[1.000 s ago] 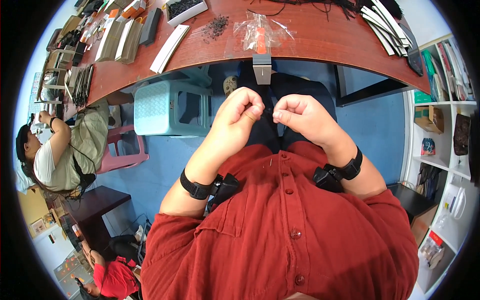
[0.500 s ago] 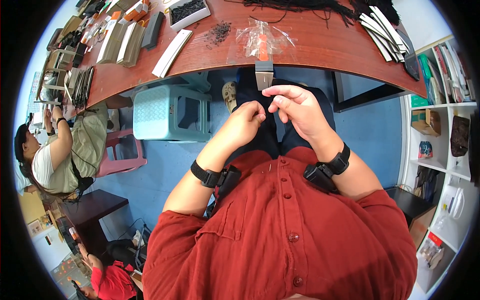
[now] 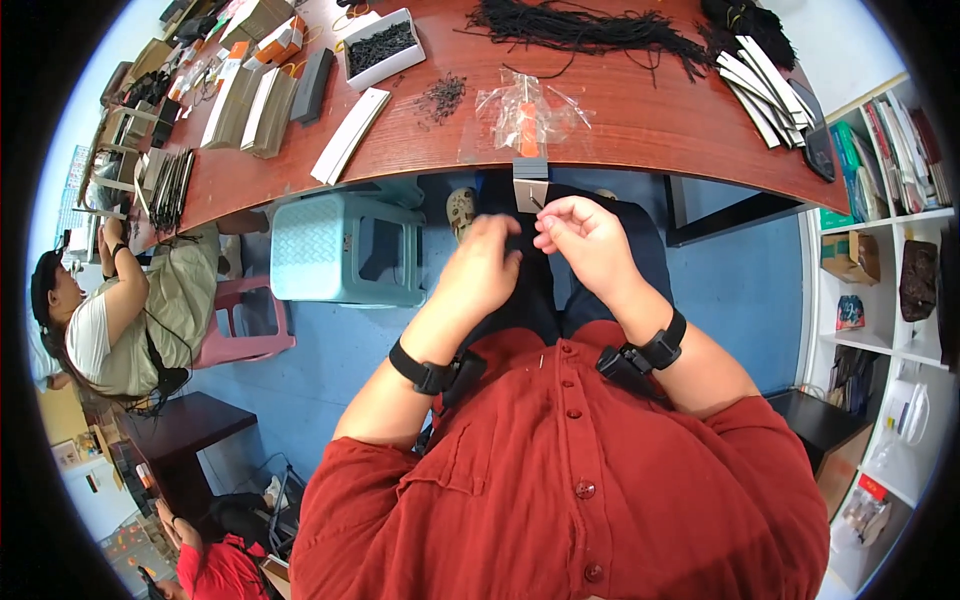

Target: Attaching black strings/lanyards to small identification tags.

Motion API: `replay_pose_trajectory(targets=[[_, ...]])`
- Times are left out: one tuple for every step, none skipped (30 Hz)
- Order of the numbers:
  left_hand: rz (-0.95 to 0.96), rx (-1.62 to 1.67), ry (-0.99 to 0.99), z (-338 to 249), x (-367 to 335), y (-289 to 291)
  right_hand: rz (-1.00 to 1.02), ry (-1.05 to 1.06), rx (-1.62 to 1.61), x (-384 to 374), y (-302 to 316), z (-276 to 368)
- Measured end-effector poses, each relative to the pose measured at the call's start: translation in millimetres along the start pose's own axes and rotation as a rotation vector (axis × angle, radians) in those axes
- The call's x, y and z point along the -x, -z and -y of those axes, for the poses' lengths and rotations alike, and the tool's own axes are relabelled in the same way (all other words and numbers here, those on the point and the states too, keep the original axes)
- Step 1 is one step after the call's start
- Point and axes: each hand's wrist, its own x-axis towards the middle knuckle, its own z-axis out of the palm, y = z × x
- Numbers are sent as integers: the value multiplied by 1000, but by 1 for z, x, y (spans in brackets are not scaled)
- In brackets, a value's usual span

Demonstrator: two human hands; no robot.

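Observation:
My right hand (image 3: 588,245) is closed in a pinch in front of the table edge. A small, thin dark piece (image 3: 537,203) sticks out from its fingertips toward a beige-and-dark block (image 3: 531,188) that hangs over the edge. Clear tape and an orange strip (image 3: 528,125) lie on the table just behind that block. My left hand (image 3: 481,268) is beside the right one, apart from it and above my lap. Motion smears its fingers, and I cannot see anything held in it.
On the table (image 3: 420,145) are a white box of small black pieces (image 3: 383,48), a loose pile of them (image 3: 441,98), white strips (image 3: 350,137) and black cords (image 3: 590,30). A blue stool (image 3: 325,250) stands left. Another person (image 3: 120,310) sits far left. Shelves (image 3: 900,220) line the right.
My left hand has drawn back from the right and is moving. The right hand's fingers have closed, with a thin dark piece now showing at their tips. The view has tilted slightly.

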Motion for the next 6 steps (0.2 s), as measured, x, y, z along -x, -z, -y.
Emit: replay_pose_trajectory(targets=[[-126,39,-8,-6,0,3,25,113,65,1,2,0],[-283,87,-57,-12,-1,6,14,163,157,6,3,-1],[-294,165,-61,-16,-2,10,10,229,234,10,3,-2],[-309,174,-86,-22,-2,11,29,254,294,9,3,-2],[-354,191,-149,-27,-3,12,36,263,313,10,3,-2],[-315,159,-184,-32,-3,14,50,280,335,10,3,-1]])
